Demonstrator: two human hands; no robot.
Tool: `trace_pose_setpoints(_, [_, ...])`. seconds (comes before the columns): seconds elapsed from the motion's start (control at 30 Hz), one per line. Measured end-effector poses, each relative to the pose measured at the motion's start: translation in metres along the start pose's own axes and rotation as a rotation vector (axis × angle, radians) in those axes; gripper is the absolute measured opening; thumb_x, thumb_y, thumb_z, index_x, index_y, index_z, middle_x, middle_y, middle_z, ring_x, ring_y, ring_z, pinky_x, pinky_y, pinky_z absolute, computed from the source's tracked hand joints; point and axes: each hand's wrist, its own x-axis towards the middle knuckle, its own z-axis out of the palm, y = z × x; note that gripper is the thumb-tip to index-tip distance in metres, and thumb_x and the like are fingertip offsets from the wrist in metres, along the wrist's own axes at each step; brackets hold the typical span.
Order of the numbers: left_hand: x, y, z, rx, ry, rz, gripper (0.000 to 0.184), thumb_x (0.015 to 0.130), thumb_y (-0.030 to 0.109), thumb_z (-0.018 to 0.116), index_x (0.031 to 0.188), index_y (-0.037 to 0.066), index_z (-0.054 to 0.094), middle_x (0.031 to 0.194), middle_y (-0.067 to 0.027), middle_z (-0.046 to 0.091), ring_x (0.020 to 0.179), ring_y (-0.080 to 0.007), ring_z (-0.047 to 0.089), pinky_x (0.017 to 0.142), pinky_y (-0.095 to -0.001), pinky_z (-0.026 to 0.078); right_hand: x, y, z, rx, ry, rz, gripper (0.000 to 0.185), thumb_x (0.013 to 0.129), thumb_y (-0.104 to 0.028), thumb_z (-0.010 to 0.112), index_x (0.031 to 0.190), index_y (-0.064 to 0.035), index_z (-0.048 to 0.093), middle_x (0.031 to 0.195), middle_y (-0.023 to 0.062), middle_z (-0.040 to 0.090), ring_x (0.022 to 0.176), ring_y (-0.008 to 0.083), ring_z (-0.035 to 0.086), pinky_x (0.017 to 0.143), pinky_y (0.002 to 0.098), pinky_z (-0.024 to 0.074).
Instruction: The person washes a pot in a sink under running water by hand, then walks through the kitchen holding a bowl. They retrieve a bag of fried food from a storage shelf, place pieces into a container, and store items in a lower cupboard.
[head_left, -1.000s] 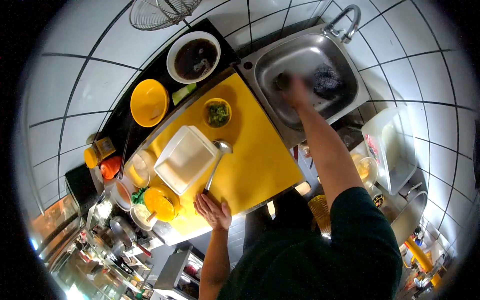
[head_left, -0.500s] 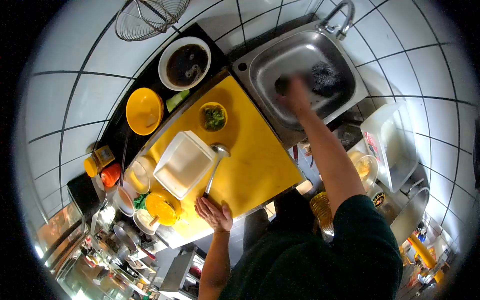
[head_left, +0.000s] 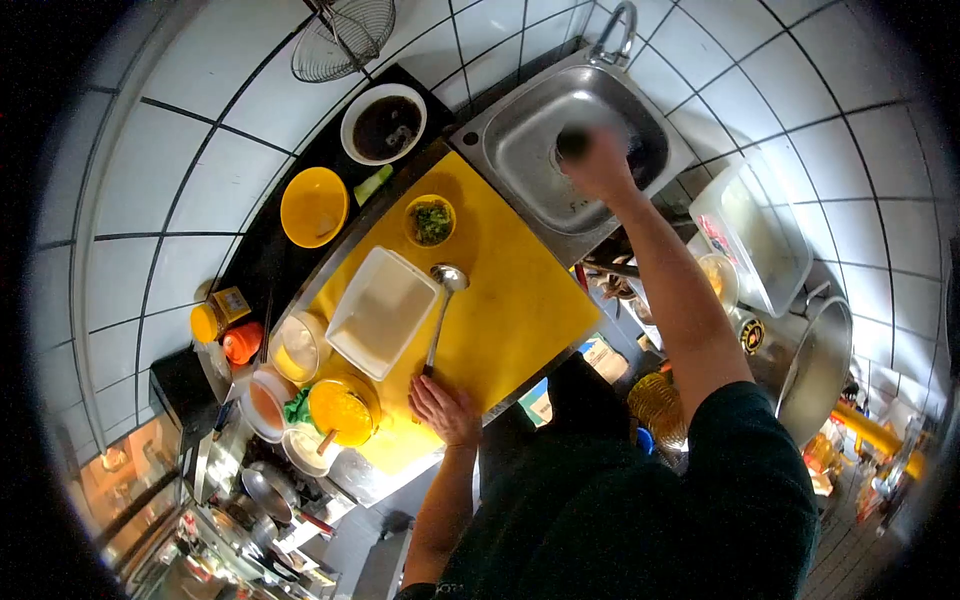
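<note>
My left hand (head_left: 442, 411) lies flat on the yellow cutting board (head_left: 510, 330), fingers stretched out, its fingertips at the handle end of a metal ladle (head_left: 441, 320). The ladle's bowl points away, beside a white rectangular tub (head_left: 382, 313). My right hand (head_left: 602, 167) is over the steel sink (head_left: 515, 110), smeared by blur. A dark, roundish thing (head_left: 573, 143) shows at its fingers; its kind cannot be made out. Behind this hand, a dark patch (head_left: 652, 150) lies in the basin, partly covered.
A small yellow bowl of chopped greens (head_left: 431, 221) stands on the board. Along the back are a white bowl of dark liquid (head_left: 383, 125) and a yellow bowl (head_left: 314, 207). Several sauce containers crowd the left end. A faucet (head_left: 615, 35) rises behind the sink; a clear bin (head_left: 760, 235) stands right.
The camera view has shifted and turned a little. My right hand stays over the sink with the dark thing still at its fingers. My left hand stays flat by the ladle's handle.
</note>
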Motion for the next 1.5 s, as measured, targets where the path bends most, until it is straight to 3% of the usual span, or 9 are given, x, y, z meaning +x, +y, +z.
trace_pose_setpoints(0.2, [-0.003,-0.011,-0.002,-0.054,-0.041,0.059,0.079,0.096,0.04,0.053,0.15,-0.012,0.03,0.151,-0.0329,0.035,0.142,-0.0468,0.032,0.117,-0.0628,0.021,0.0,-0.034,-0.062,-0.038,-0.023,-0.065,0.033,0.074,-0.029,0.076,0.096,-0.0056,0.069,0.092,0.0174,0.068,0.087,0.0325,0.066,0.076,0.044,0.0547])
trace_pose_setpoints(0.4, [0.003,-0.033,-0.039,-0.111,-0.232,0.387,0.077,0.091,0.039,0.059,0.146,-0.012,0.038,0.148,-0.0312,0.04,0.137,-0.0459,0.039,0.114,-0.0614,0.027,-0.008,-0.049,-0.07,-0.183,-0.028,-0.113,0.026,0.077,-0.035,0.075,0.085,-0.0104,0.073,0.086,0.0126,0.068,0.08,0.0298,0.066,0.073,0.0433,0.0549])
trace_pose_setpoints(0.47, [0.005,-0.045,-0.035,-0.105,-0.229,0.449,0.075,0.091,0.039,0.059,0.145,-0.01,0.039,0.146,-0.0306,0.042,0.134,-0.0457,0.042,0.112,-0.061,0.03,-0.014,-0.047,-0.069,-0.138,-0.092,-0.006,0.049,0.075,-0.045,0.073,0.098,-0.002,0.072,0.091,0.017,0.069,0.086,0.0345,0.066,0.081,0.0429,0.0557])
trace_pose_setpoints(0.53, [0.007,-0.053,-0.03,-0.09,-0.236,0.477,0.074,0.091,0.039,0.059,0.145,-0.009,0.04,0.145,-0.0299,0.043,0.132,-0.0454,0.043,0.111,-0.0608,0.031,-0.023,-0.078,-0.078,-0.095,-0.177,0.41,0.067,0.071,-0.052,0.072,0.105,0.0051,0.069,0.093,0.0199,0.069,0.087,0.0367,0.066,0.085,0.0422,0.0558])
trace_pose_setpoints(0.63, [0.006,-0.054,-0.024,-0.073,-0.247,0.475,0.073,0.091,0.038,0.059,0.144,-0.009,0.041,0.145,-0.029,0.045,0.131,-0.0444,0.044,0.11,-0.0608,0.032,-0.029,-0.072,-0.067,-0.174,-0.253,0.432,0.09,0.066,-0.061,0.07,0.113,0.0151,0.062,0.1,0.0271,0.069,0.095,0.0392,0.067,0.09,0.0405,0.0551])
trace_pose_setpoints(0.73, [0.005,-0.053,-0.022,-0.093,-0.228,0.486,0.071,0.092,0.038,0.058,0.143,-0.009,0.041,0.145,-0.0287,0.044,0.131,-0.0437,0.044,0.11,-0.061,0.032,-0.038,-0.06,-0.052,-0.083,-0.33,0.552,0.076,0.066,-0.047,0.08,0.113,0.0095,0.064,0.1,0.0228,0.071,0.092,0.0322,0.07,0.085,0.0394,0.0555])
trace_pose_setpoints(0.87, [0.004,-0.054,-0.021,-0.122,-0.248,0.474,0.069,0.093,0.037,0.057,0.142,-0.009,0.042,0.145,-0.0288,0.044,0.131,-0.044,0.044,0.11,-0.061,0.032,-0.054,-0.051,-0.039,-0.082,-0.382,0.642,0.093,0.062,-0.059,0.075,0.118,0.0143,0.061,0.109,0.0277,0.07,0.104,0.0388,0.068,0.092,0.0404,0.055])
trace_pose_setpoints(1.0, [0.004,-0.052,-0.021,-0.107,-0.272,0.457,0.068,0.094,0.037,0.057,0.141,-0.009,0.043,0.144,-0.0292,0.044,0.129,-0.0456,0.044,0.109,-0.0612,0.031,-0.062,-0.04,-0.028,-0.059,-0.405,0.678,0.074,0.065,-0.055,0.075,0.102,0.0084,0.07,0.107,0.0257,0.071,0.102,0.0368,0.069,0.09,0.0422,0.0555])
trace_pose_setpoints(1.5, [0.0,-0.054,-0.012,-0.1,-0.135,0.533,0.07,0.099,0.045,0.051,0.143,-0.009,0.041,0.14,-0.0305,0.047,0.124,-0.0472,0.046,0.106,-0.0627,0.035,-0.086,-0.008,0.016,-0.058,-0.332,0.613,0.083,0.069,-0.065,0.075,0.111,0.0062,0.071,0.115,0.028,0.069,0.115,0.0407,0.062,0.104,0.0393,0.0479])
